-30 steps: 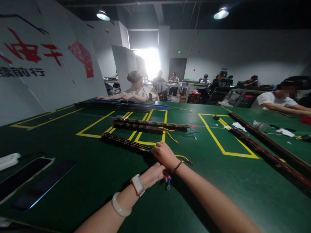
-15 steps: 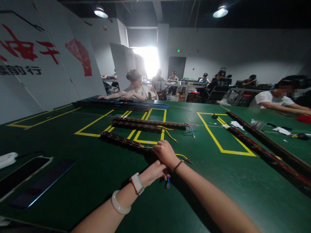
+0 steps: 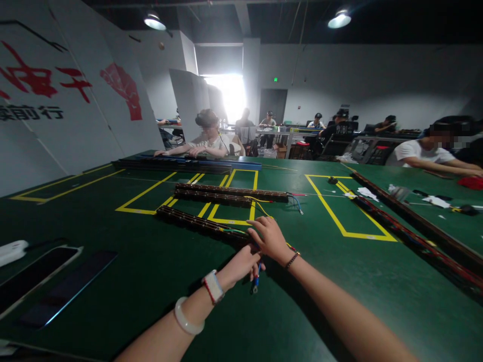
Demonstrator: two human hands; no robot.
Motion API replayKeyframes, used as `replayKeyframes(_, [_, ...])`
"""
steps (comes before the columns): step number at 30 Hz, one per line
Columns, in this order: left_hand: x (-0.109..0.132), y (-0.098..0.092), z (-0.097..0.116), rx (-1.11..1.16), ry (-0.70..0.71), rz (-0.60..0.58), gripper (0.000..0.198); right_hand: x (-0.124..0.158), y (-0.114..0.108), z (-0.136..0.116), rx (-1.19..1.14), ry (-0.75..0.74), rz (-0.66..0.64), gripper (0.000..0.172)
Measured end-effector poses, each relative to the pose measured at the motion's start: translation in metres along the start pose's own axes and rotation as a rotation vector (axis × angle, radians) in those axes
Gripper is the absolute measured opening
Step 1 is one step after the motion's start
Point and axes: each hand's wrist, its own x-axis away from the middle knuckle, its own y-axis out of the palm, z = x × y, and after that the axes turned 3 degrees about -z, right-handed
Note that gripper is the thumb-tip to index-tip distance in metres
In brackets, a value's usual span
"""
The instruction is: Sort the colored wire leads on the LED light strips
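Note:
A long dark slotted strip (image 3: 192, 218) with wires along it lies slantwise on the green table, its near end beneath my hands. My left hand (image 3: 243, 264), wearing a watch and a pale bangle, is closed around that near end. Below its fingers hangs a blue wire (image 3: 255, 285) with a ring terminal. My right hand (image 3: 269, 239) is over the strip's end, just beyond the left, with fingers stretched and somewhat apart. A green-and-yellow wire (image 3: 232, 231) runs along the strip toward the right fingers. The contact under my palms is hidden.
Two more dark strips (image 3: 230, 194) lie beyond, with yellow and blue wire ends. Phones (image 3: 70, 289) rest at the left. Wire-filled strips (image 3: 407, 234) and paper scraps (image 3: 368, 193) are at the right. A person (image 3: 211, 141) works across the table.
My right hand has shifted right and slightly nearer, its fingers lifting and spreading from the green-and-yellow wire. The blue wire end has swung slightly left and down below my left hand.

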Motion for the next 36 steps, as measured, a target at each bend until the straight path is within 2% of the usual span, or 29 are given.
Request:
replayKeyframes(3, [0.002, -0.007, 0.006, -0.187, 0.026, 0.036, 0.030, 0.021, -0.005, 0.022, 0.032, 0.015, 0.000, 0.029])
replayKeyframes(8, [0.014, -0.010, 0.022, -0.707, 0.111, 0.110, 0.032, 0.054, -0.010, 0.045, 0.144, -0.025, -0.131, 0.021])
replayKeyframes(14, [0.022, -0.009, 0.030, -1.098, 0.145, 0.105, 0.028, 0.057, -0.009, 0.052, 0.187, -0.006, -0.232, 0.025])
replayKeyframes(21, [0.022, -0.014, 0.030, -1.172, 0.237, 0.140, 0.036, 0.058, -0.003, 0.056, 0.151, 0.022, -0.224, 0.026])
replayKeyframes(24, [0.022, -0.015, 0.033, -1.162, 0.265, 0.260, 0.032, 0.058, -0.003, 0.055, 0.153, 0.032, -0.221, 0.026])
replayKeyframes(27, [0.022, -0.017, 0.035, -1.111, 0.198, 0.417, 0.024, 0.058, -0.003, 0.055, 0.147, 0.040, -0.214, 0.025])
replayKeyframes(29, [0.021, -0.019, 0.035, -1.098, 0.168, 0.482, 0.025, 0.058, -0.003, 0.054, 0.141, 0.043, -0.210, 0.025])
replayKeyframes(36, [0.017, -0.017, 0.027, -1.072, 0.346, 0.599, 0.033, 0.057, -0.005, 0.053, 0.136, 0.050, -0.219, 0.024])
